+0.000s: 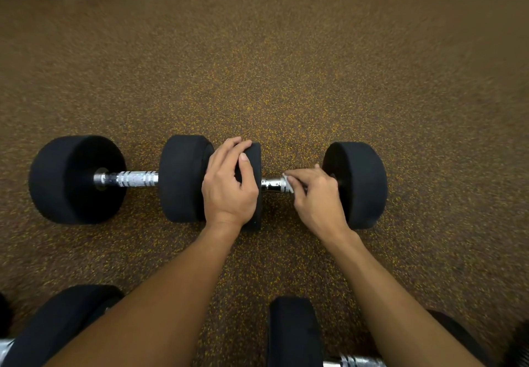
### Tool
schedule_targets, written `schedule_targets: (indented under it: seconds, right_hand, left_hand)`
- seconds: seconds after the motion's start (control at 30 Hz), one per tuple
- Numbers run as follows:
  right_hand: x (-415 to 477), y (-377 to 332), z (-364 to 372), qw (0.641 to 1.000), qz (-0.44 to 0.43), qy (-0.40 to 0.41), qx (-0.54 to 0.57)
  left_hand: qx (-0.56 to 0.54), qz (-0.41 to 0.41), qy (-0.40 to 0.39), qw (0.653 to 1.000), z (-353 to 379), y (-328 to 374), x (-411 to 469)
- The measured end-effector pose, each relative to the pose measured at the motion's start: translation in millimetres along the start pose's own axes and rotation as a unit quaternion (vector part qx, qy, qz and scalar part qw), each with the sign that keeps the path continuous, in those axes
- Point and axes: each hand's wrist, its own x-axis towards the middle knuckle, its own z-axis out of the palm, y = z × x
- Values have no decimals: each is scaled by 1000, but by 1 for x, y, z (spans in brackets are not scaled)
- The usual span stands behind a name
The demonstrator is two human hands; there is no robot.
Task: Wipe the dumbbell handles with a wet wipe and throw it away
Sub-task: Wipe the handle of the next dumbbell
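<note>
Matt black round dumbbell heads (183, 179); glossy chrome metal handle (133, 179) at 9 o'clock, knurled bands rough; white cloth-like wipe (288, 184); grainy brown speckled floor (286, 65).

Matte black on the dumbbell ends (77, 179), shiny silver banded with fine ridged rings on the handles (134, 179), white on the wipe (287, 184), and dark brown sprinkled all over with small yellow flecks across the floor (286, 65).
</note>
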Motion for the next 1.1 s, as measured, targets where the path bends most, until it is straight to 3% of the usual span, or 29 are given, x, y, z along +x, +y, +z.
schedule_targets:
  seconds: [0.2,0.37,0.57,0.73,0.87,1.1]
  right_hand:
    - [-6,0,13,999,-37,-4,14]
    - [-4,1,18,999,-2,45,10]
    - [-17,8,15,996,-84,-3,-7]
    - [-17,11,16,996,-70,56,-9]
    - [-14,18,24,990,-137,37,-1]
    - [-22,31,19,992,-127,19,-20]
  left_hand:
    - [-5,-3,3,1000,1,0,-1]
    - [-4,2,7,1000,2,-1,1]
    - [-7,2,6,1000,2,-1,1]
    - [-6,-4,2,1000,1,-2,2]
    - [-6,-2,-3,1000,2,-2,4]
    - [-2,-5,-2,1000,1,-3,5]
